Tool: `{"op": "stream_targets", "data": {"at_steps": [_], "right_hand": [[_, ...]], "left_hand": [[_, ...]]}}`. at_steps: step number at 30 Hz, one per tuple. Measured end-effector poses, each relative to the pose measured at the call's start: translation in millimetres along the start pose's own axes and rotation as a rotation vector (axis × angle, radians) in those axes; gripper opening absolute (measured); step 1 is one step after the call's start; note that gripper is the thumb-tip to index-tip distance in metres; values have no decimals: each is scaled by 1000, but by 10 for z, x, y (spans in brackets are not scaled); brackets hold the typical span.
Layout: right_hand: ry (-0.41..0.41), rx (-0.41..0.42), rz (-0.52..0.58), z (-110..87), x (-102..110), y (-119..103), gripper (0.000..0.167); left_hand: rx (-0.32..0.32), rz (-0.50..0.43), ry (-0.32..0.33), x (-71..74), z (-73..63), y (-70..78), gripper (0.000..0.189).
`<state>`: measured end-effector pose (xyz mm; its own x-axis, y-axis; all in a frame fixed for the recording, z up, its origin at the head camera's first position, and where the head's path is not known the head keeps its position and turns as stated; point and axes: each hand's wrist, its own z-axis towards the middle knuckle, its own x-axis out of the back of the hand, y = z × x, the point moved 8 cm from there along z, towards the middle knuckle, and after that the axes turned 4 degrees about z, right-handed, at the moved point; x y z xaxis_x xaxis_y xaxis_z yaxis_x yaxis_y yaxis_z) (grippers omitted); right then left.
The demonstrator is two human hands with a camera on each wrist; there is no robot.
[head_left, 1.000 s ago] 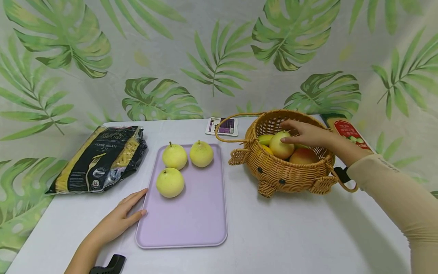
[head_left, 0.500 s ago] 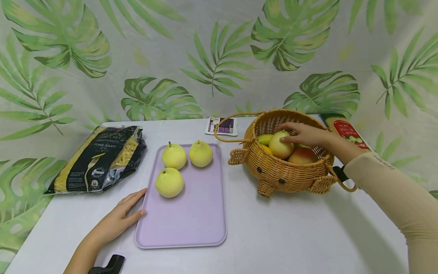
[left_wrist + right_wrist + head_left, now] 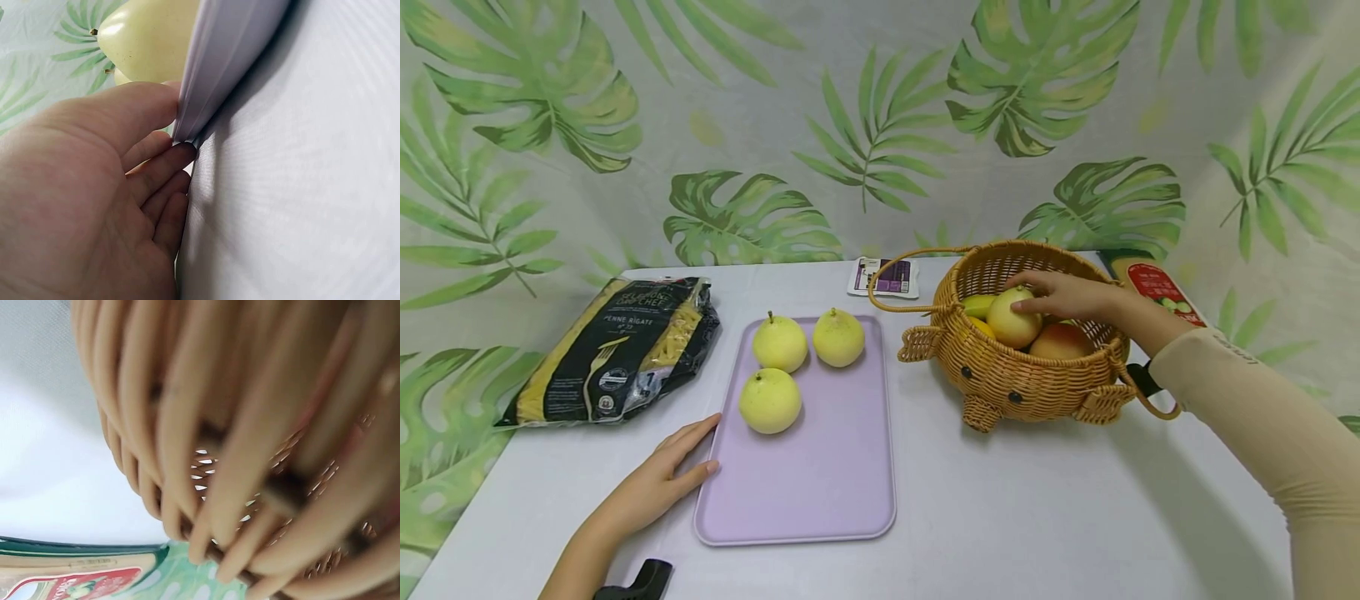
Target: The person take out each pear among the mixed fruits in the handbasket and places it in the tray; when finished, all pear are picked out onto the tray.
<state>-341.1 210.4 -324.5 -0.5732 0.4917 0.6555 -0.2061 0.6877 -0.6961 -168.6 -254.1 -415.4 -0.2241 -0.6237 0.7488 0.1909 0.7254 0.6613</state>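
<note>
In the head view, my right hand reaches into a wicker basket shaped like an animal's head and grips a pale yellow pear, thumb and fingers around its upper side. The pear sits among other fruit, near a reddish round fruit. My left hand rests at the left edge of a lilac tray; up close in the left wrist view, its thumb touches the rim and its relaxed fingers lie against the side. Three yellow pears stand on the tray. Basket weave hides the right hand in the right wrist view.
A bag of penne pasta lies left of the tray. Behind, a small white and purple packet lies by the basket's looped handle. A red-labelled package is behind the basket at right. A leaf-patterned cloth hangs at the back.
</note>
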Motion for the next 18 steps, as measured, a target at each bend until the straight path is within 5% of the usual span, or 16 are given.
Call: {"op": "stream_targets", "data": {"at_steps": [9, 18], "right_hand": [[35, 39, 8, -17, 25, -48, 50], [98, 33, 130, -44, 83, -27, 49]], "left_hand": [[2, 7, 3, 9, -6, 7, 61], [-6, -2, 0, -9, 6, -23, 61]]}}
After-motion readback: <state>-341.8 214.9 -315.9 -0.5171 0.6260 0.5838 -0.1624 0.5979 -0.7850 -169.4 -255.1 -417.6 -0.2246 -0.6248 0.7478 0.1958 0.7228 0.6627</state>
